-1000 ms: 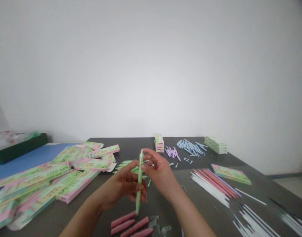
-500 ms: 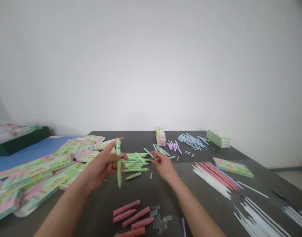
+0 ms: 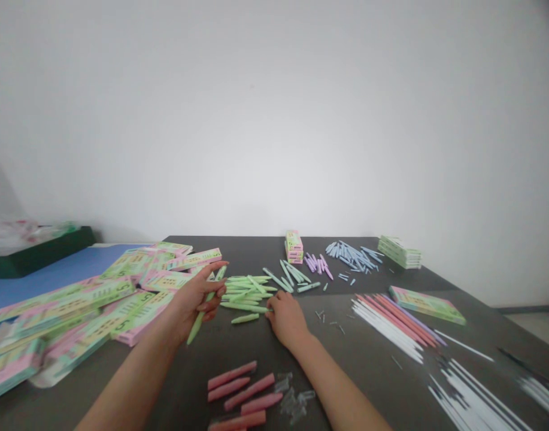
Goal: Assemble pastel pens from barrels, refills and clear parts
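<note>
My left hand (image 3: 197, 299) grips a green pen (image 3: 205, 302) that slants from upper right down to lower left, beside the pile of pink and green boxes (image 3: 99, 305). My right hand (image 3: 285, 317) rests knuckles-up on the dark table (image 3: 256, 353), its fingertips curled down at the edge of the heap of green pen parts (image 3: 249, 290). What the fingertips touch or hold is hidden under the hand.
Pink pen barrels (image 3: 240, 392) and small clear pieces (image 3: 294, 398) lie near me. Purple parts (image 3: 317, 264), blue parts (image 3: 350, 256), a small box stack (image 3: 294, 246), white and red refills (image 3: 393, 329), flat packs (image 3: 424, 303) and a blue mat (image 3: 45, 278) surround the work area.
My left hand carried the green pen left and tilted it down toward the boxes. My right hand let go of the pen and dropped to the table by the green parts.
</note>
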Demonstrator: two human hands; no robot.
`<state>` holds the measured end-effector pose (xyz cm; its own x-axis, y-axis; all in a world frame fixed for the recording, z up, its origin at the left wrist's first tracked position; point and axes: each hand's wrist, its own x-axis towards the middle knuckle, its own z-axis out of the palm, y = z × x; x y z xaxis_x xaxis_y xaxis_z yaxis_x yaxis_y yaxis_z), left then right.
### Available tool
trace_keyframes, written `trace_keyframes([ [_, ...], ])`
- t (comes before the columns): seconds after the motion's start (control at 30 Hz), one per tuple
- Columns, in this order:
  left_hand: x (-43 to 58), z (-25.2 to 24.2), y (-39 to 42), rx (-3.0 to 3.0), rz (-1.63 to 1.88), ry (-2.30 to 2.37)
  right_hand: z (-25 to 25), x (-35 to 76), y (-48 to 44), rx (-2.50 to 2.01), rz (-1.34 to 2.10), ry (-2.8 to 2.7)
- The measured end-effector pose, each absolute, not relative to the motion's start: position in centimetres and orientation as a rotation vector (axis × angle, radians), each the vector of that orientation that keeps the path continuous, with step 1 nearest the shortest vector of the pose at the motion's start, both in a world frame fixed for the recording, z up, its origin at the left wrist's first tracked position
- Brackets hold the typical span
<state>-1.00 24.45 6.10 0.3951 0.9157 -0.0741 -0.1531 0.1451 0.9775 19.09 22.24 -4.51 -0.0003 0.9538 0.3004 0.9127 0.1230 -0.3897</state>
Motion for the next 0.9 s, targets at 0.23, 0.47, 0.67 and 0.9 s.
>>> trace_keyframes([
  [0.23, 0.0, 5.1, 24.3, 1.185, 1.07, 0.859, -3.1, 19.8, 22.3, -1.782, 0.108, -1.945],
  [0.47, 0.5, 2.9, 24.9, 1.222, 1.039, 0.945, -4.0, 18.7, 21.7, -1.776, 0.175, -1.929],
  [0.67, 0.4, 2.7, 25.2, 1.395, 1.085, 1.039, -2.3, 19.6, 21.7, -1.74, 0.298, -1.819],
  [0.9, 2.4, 4.2, 23.2, 1.645, 1.072, 0.897, 2.6, 20.7, 20.8, -1.479, 0.573, -1.621],
])
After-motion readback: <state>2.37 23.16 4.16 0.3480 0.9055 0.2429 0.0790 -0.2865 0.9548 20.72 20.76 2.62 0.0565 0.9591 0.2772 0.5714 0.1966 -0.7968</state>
